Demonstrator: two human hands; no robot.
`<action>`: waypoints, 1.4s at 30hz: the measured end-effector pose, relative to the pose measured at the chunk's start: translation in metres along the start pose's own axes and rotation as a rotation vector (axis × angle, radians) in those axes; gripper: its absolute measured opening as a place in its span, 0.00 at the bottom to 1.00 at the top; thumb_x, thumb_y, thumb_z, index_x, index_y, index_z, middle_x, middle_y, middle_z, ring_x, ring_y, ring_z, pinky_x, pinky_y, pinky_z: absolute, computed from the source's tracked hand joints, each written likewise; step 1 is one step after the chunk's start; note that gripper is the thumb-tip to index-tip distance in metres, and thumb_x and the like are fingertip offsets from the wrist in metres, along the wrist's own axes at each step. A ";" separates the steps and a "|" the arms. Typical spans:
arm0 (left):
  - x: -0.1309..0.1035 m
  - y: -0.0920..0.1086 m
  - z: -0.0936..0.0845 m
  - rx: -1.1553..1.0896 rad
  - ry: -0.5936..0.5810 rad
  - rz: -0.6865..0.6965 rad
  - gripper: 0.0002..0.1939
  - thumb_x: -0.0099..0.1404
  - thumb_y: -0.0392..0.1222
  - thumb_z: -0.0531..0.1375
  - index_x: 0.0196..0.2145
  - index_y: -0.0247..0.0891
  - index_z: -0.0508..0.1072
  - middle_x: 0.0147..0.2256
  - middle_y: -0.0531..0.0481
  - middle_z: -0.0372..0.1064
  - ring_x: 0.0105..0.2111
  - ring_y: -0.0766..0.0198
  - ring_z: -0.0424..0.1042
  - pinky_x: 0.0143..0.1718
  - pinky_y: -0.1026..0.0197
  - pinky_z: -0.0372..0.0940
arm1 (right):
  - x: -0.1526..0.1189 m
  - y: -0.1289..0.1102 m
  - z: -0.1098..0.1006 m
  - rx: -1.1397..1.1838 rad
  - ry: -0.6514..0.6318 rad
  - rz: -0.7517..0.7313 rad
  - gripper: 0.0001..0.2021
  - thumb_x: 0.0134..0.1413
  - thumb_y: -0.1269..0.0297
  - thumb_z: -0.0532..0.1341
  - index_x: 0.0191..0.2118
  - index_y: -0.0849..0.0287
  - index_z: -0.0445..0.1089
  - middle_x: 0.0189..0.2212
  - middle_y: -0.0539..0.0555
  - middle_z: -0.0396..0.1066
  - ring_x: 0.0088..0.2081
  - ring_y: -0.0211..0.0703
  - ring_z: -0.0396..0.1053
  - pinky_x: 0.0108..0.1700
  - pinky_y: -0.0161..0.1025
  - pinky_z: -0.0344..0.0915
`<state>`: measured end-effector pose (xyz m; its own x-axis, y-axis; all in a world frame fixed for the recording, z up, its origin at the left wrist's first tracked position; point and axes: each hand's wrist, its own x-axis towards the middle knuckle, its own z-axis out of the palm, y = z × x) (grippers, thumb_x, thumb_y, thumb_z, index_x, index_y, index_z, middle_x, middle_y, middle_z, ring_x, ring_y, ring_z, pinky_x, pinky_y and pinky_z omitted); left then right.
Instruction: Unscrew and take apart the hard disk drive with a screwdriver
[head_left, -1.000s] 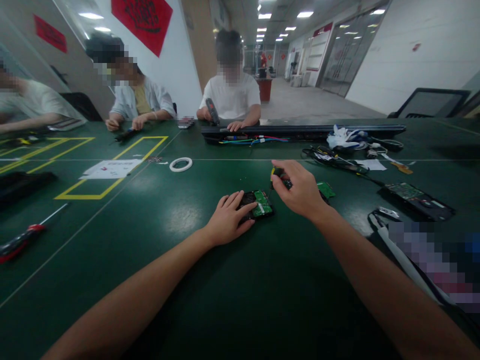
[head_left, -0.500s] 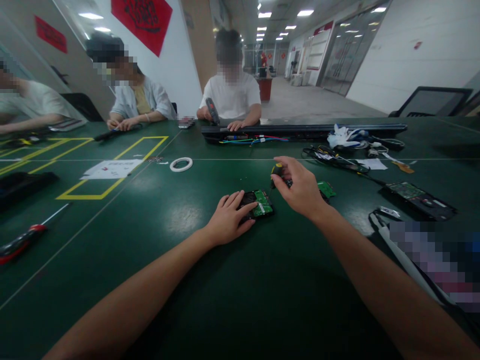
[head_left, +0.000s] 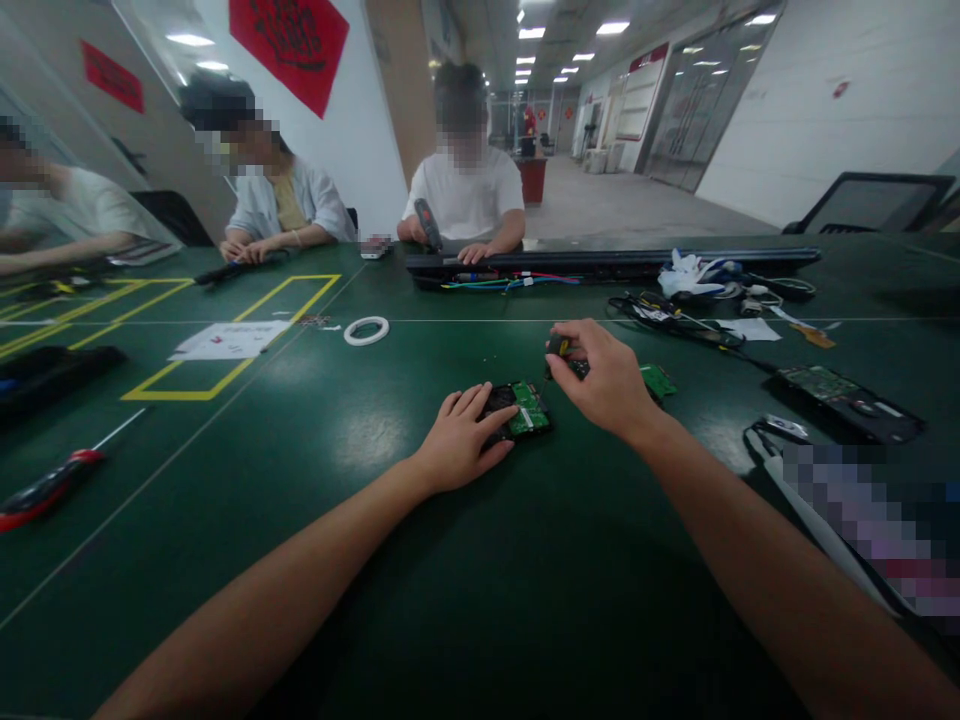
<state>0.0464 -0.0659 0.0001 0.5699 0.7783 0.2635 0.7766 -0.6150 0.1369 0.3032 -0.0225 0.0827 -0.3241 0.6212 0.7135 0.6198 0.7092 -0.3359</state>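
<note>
A hard drive [head_left: 531,408] with a green circuit board lies on the green table. My left hand [head_left: 466,437] spans its left part, thumb at the near edge and fingers over the top, one fingertip on the board. Between the thumb and fingers of my right hand [head_left: 600,375] is a small screwdriver [head_left: 556,346] with a black and yellow handle, held upright over the drive's right far corner. Its tip is too small to make out. Behind my right hand, partly hidden, lies another green circuit board [head_left: 658,380].
Another drive-like unit [head_left: 847,400] lies to the right, near cables and white gloves [head_left: 694,275]. A long black panel [head_left: 622,262] spans the far side, where a person holds a power tool. A tape roll [head_left: 366,331] and a red-black screwdriver [head_left: 56,482] are at left.
The screwdriver handle has turned slightly in my right hand, showing less yellow. My left hand stays on the hard drive. The whole view has shifted a little.
</note>
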 end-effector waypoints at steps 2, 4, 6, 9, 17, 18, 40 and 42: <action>0.000 0.000 0.000 0.002 -0.003 0.001 0.28 0.75 0.55 0.58 0.69 0.51 0.64 0.73 0.40 0.47 0.72 0.40 0.49 0.68 0.32 0.49 | 0.000 0.000 0.000 -0.018 0.006 -0.020 0.14 0.63 0.64 0.64 0.53 0.57 0.69 0.49 0.62 0.75 0.46 0.55 0.76 0.49 0.54 0.75; 0.000 0.000 0.000 0.003 -0.004 0.001 0.28 0.75 0.55 0.58 0.69 0.50 0.64 0.73 0.39 0.47 0.72 0.39 0.48 0.68 0.32 0.50 | 0.001 -0.001 -0.001 -0.022 0.018 -0.048 0.14 0.64 0.63 0.64 0.53 0.57 0.69 0.49 0.62 0.75 0.46 0.55 0.75 0.50 0.54 0.74; 0.000 0.000 -0.001 0.004 -0.002 0.001 0.28 0.75 0.55 0.58 0.69 0.50 0.64 0.73 0.38 0.47 0.72 0.39 0.48 0.68 0.33 0.50 | 0.001 -0.002 -0.002 -0.003 0.020 -0.068 0.14 0.65 0.64 0.62 0.54 0.57 0.70 0.49 0.61 0.75 0.47 0.53 0.75 0.50 0.53 0.74; 0.000 0.001 -0.001 0.009 0.000 0.005 0.28 0.75 0.55 0.58 0.69 0.51 0.64 0.73 0.39 0.47 0.72 0.40 0.48 0.68 0.33 0.50 | 0.002 -0.005 -0.003 0.023 0.014 -0.052 0.13 0.66 0.65 0.59 0.54 0.55 0.70 0.49 0.60 0.75 0.44 0.52 0.76 0.49 0.52 0.74; 0.000 -0.001 0.001 -0.022 0.013 0.006 0.28 0.74 0.55 0.59 0.68 0.51 0.65 0.73 0.40 0.48 0.72 0.39 0.50 0.68 0.32 0.50 | 0.002 -0.006 -0.003 0.009 0.026 0.040 0.09 0.65 0.61 0.62 0.48 0.55 0.68 0.43 0.59 0.76 0.40 0.50 0.76 0.44 0.50 0.74; 0.000 -0.001 0.001 -0.021 0.013 0.005 0.28 0.74 0.55 0.58 0.68 0.51 0.65 0.73 0.40 0.48 0.72 0.39 0.50 0.67 0.32 0.50 | 0.001 -0.006 -0.003 0.001 0.028 0.041 0.09 0.65 0.60 0.62 0.48 0.55 0.68 0.42 0.58 0.76 0.39 0.50 0.76 0.44 0.50 0.74; 0.000 -0.001 0.001 -0.002 0.004 -0.001 0.28 0.75 0.55 0.58 0.69 0.51 0.64 0.73 0.39 0.47 0.72 0.39 0.50 0.67 0.33 0.50 | 0.001 -0.002 -0.001 -0.077 0.074 -0.005 0.09 0.63 0.64 0.62 0.48 0.55 0.69 0.46 0.60 0.75 0.43 0.55 0.74 0.47 0.55 0.73; 0.000 0.000 0.000 0.010 -0.002 0.005 0.28 0.75 0.55 0.57 0.69 0.51 0.64 0.73 0.38 0.47 0.72 0.40 0.49 0.68 0.33 0.50 | 0.002 -0.002 -0.002 -0.091 0.077 -0.015 0.09 0.64 0.63 0.62 0.49 0.55 0.70 0.45 0.61 0.75 0.44 0.55 0.74 0.47 0.55 0.73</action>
<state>0.0463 -0.0654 -0.0001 0.5745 0.7753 0.2623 0.7761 -0.6178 0.1263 0.3028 -0.0234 0.0857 -0.2803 0.5804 0.7646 0.6788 0.6830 -0.2696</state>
